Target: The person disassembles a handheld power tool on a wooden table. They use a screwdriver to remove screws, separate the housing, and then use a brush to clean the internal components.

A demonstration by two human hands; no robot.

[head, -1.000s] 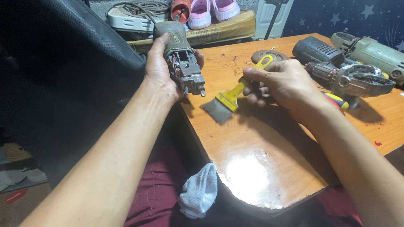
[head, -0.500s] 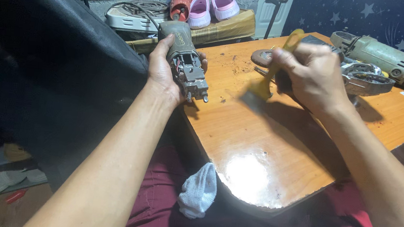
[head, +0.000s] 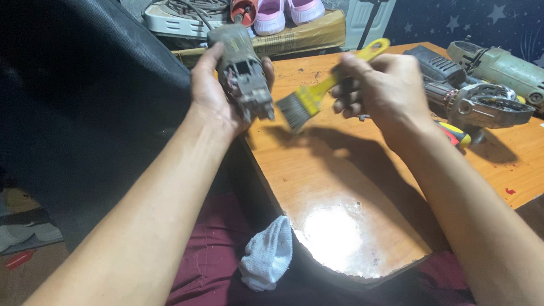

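Observation:
My left hand [head: 215, 92] grips a dusty grey motor housing [head: 241, 71] of a power tool, its open end pointing toward me, above the left edge of an orange wooden table [head: 348, 186]. My right hand [head: 382, 90] holds a paint brush with a yellow handle [head: 320, 91]. The brush's dark bristles hang just right of the housing's open end, close to it but apart. Both hands are lifted above the tabletop.
On the table's far right lie a dismantled angle grinder head [head: 486, 106], a second pale green grinder [head: 521, 76], a black part [head: 437, 66] and a screwdriver [head: 451, 132]. A white cloth [head: 268, 254] rests on my lap. Pink sandals [head: 288, 0] and coiled cable sit behind.
My right hand picked the brush up off the table and carried it left toward the housing. My left hand kept holding the housing, shifting slightly.

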